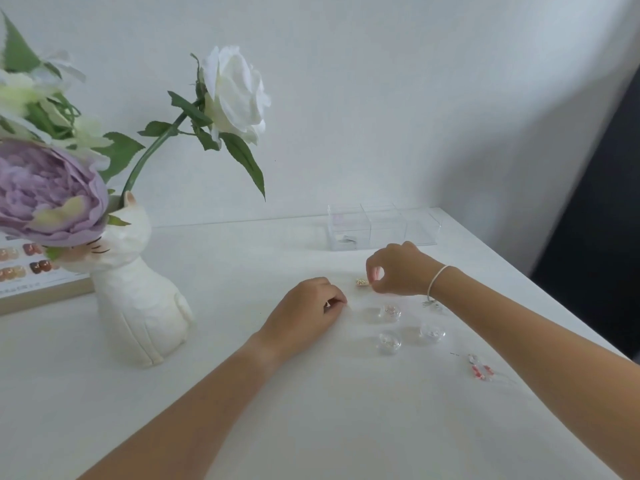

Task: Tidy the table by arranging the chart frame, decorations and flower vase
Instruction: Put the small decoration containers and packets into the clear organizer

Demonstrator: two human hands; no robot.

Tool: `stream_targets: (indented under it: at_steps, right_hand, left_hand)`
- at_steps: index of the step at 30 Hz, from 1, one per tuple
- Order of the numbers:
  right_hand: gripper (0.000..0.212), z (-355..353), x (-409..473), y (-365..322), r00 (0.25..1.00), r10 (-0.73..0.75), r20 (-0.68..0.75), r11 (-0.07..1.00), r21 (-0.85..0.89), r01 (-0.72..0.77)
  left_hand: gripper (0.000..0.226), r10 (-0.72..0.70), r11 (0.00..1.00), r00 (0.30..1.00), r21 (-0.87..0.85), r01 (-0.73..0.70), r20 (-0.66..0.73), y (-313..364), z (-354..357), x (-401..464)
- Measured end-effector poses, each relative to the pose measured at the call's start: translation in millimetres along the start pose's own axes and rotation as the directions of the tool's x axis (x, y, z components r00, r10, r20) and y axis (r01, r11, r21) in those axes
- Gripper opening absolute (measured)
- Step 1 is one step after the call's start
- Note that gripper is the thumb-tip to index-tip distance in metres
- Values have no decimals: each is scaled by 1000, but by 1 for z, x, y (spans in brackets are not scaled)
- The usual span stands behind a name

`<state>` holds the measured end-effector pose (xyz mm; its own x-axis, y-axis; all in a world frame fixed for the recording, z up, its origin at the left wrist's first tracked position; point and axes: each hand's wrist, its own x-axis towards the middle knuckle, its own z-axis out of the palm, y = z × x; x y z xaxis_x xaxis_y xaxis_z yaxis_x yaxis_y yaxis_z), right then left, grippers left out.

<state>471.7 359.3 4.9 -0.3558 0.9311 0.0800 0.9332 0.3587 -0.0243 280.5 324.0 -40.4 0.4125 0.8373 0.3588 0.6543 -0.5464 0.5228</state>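
Pinching down with my right hand [398, 271], thumb and forefinger are closing right at the small gold decoration [362, 282], though I'm not seeing whether they're actually gripping it yet, while my left hand [308, 306] is curling loosely on the table [242, 393] holding nothing I can make out. That decoration is lying just left of the right fingertips and just beyond the clear round pots [391, 313], with the clear organizer box [381, 226] sitting straight past it, so I'm guessing the right hand, being nearer, carries it there.

flower vase [138, 299] at table's [277, 427] left, chart frame [38, 289] behind it, clear organiser [382, 226] far back, small jars [389, 341] right of centre
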Motion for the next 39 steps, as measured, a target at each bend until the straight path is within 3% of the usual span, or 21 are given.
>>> stream_targets:
  at_steps: [4,8,14,24,30,32,39]
  right_hand:
    - [3,-3,4,4,997,28,-78,997,77,-22]
    - [6,-13,13,11,970,136,-200,941,332,-63]
    - [17,-25,34,25,916,247,-315,849,527,-48]
    - [25,-34,71,38,879,254,-404,851,525,-4]
    - [18,-35,83,41,840,329,-432,835,548,-45]
    - [16,-34,84,45,828,352,-436,834,547,-66]
    - [14,-36,86,51,830,374,-413,829,550,-100]
  left_hand:
    - [11,-99,978,989,-193,75,-114,-5,-4,12]
    - [26,-236,914,953,-376,151,-192,-9,-8,30]
    - [19,-300,873,935,-450,189,-188,-15,-11,66]
    - [6,-345,770,913,-622,143,-217,-11,-21,136]
    - [10,-292,897,924,-406,175,-246,-20,-20,169]
    - [5,-285,921,926,-337,193,-248,-24,-18,174]
    - [22,-237,971,959,-84,226,-158,-36,-13,181]
